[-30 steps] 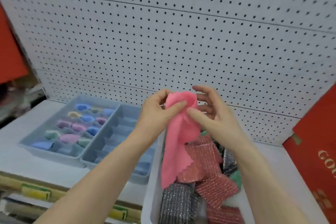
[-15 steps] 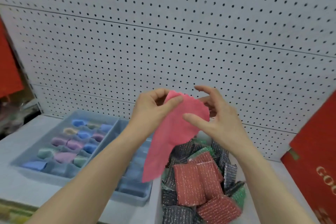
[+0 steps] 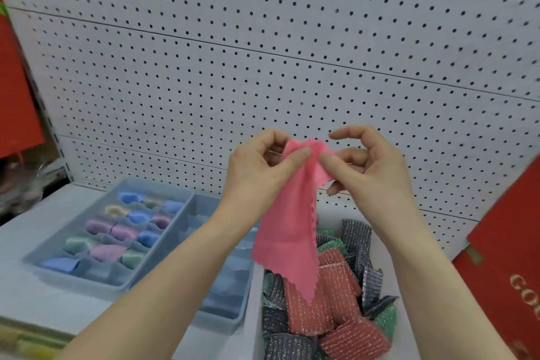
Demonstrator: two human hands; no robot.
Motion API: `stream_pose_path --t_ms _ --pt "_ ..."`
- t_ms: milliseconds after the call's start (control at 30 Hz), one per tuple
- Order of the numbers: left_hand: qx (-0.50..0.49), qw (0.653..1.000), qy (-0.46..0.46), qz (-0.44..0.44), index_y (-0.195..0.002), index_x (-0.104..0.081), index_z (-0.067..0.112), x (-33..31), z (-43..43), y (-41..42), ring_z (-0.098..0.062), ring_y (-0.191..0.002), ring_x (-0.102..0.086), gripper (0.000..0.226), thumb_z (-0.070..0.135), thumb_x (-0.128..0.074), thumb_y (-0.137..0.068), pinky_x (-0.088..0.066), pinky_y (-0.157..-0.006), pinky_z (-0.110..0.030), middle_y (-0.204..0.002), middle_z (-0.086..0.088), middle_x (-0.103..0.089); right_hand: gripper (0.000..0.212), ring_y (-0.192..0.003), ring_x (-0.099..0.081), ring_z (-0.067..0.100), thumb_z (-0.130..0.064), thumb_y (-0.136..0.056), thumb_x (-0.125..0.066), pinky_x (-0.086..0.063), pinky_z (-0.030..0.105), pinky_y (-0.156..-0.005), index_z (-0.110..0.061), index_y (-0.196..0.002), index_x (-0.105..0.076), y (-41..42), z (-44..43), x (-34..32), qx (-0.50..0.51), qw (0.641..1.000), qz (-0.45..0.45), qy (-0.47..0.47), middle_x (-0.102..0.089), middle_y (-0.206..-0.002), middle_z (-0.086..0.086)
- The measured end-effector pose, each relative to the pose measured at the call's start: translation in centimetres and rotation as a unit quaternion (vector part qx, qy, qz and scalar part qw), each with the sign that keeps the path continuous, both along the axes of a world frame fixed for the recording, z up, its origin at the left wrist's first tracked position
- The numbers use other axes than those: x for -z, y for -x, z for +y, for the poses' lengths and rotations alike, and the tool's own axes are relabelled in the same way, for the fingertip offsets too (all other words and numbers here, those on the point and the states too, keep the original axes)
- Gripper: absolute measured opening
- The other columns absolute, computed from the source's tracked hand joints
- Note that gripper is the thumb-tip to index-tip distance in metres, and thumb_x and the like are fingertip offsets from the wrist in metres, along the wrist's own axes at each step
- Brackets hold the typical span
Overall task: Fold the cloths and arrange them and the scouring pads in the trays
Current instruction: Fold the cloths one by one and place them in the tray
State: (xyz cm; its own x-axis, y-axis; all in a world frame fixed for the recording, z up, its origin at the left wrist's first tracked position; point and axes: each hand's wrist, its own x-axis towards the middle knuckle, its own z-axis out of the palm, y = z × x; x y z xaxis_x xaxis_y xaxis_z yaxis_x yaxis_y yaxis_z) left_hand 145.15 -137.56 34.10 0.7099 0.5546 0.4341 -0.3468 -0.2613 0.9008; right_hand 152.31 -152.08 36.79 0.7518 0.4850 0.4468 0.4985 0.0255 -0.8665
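A pink cloth [image 3: 289, 240] with scalloped edges hangs in the air in front of me. My left hand [image 3: 257, 172] and my right hand [image 3: 368, 166] both pinch its top edge, thumbs close together. Below it a white bin [image 3: 253, 301] holds several red, green and dark glittery scouring pads [image 3: 336, 286]. To the left a blue-grey compartment tray [image 3: 52, 269] holds several folded cloths in blue, purple, green and yellow. A second blue-grey tray [image 3: 222, 327] sits beside it, partly hidden by my left forearm.
A white pegboard wall [image 3: 263, 67] stands right behind the shelf. A red box with gold letters [image 3: 511, 257] leans at the right. A red panel [image 3: 14, 90] and blurred clutter sit at the far left. The shelf's front edge carries yellow price strips [image 3: 32, 345].
The pink cloth's top edge has been gathered between both thumbs, and my hands came closer together. The camera view tilted slightly, showing more of the pad bin.
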Motion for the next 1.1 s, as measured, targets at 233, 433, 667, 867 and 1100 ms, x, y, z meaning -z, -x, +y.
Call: stream_pose_path --t_ms 233,433,667,867,1100 --pt "0.057 0.998 0.001 -0.010 -0.095 -0.076 0.027 -0.5 -0.9 0.2 -0.009 -0.083 -0.072 0.013 0.022 -0.076 -0.083 -0.058 -0.084 -0.036 -0.087 0.006 -0.076 0.014 -0.065 -0.073 0.019 -0.010 -0.089 -0.069 -0.058 0.030 -0.061 -0.014 -0.099 -0.060 0.7 0.9 -0.4 0.013 0.999 0.012 -0.049 -0.074 -0.079 0.007" --pt "0.081 0.996 0.033 -0.001 -0.106 -0.074 0.022 0.2 -0.4 0.2 -0.016 -0.098 -0.071 0.023 0.013 -0.073 -0.085 -0.055 -0.093 -0.039 -0.099 0.002 -0.076 0.013 -0.070 -0.073 0.021 0.000 -0.090 -0.065 -0.059 0.032 -0.073 -0.005 -0.102 -0.062 0.3 1.3 -0.2 -0.029 0.997 0.045 -0.062 -0.072 -0.083 0.013" --pt "0.060 0.993 0.099 0.001 -0.101 -0.075 0.016 0.7 0.6 0.1 -0.011 -0.088 -0.070 0.016 0.009 -0.071 -0.086 -0.056 -0.087 -0.031 -0.093 -0.002 -0.077 0.023 -0.105 -0.063 0.011 -0.013 -0.086 -0.073 -0.052 0.025 -0.080 -0.029 -0.102 -0.071 -0.8 0.7 0.2 0.018 0.978 -0.201 0.061 -0.069 -0.103 -0.014" --pt "0.100 0.988 0.120 0.001 -0.097 -0.072 0.020 0.8 0.9 0.6 -0.015 -0.078 -0.072 0.018 0.008 -0.072 -0.084 -0.059 -0.076 -0.033 -0.085 -0.005 -0.077 0.032 -0.109 -0.060 0.014 -0.011 -0.083 -0.076 -0.053 0.029 -0.087 -0.030 -0.107 -0.067 -1.9 0.7 0.0 -0.091 0.973 -0.174 0.118 -0.059 -0.116 -0.007" --pt "0.144 0.978 0.143 0.048 -0.101 -0.071 0.014 1.4 1.3 0.8 -0.010 -0.071 -0.071 0.015 0.008 -0.065 -0.089 -0.057 -0.066 -0.023 -0.082 -0.003 -0.077 0.027 -0.097 -0.061 0.012 -0.007 -0.082 -0.075 -0.048 0.017 -0.079 -0.028 -0.098 -0.070 -1.9 0.9 -0.1 -0.098 0.963 -0.192 0.162 -0.061 -0.108 -0.007"
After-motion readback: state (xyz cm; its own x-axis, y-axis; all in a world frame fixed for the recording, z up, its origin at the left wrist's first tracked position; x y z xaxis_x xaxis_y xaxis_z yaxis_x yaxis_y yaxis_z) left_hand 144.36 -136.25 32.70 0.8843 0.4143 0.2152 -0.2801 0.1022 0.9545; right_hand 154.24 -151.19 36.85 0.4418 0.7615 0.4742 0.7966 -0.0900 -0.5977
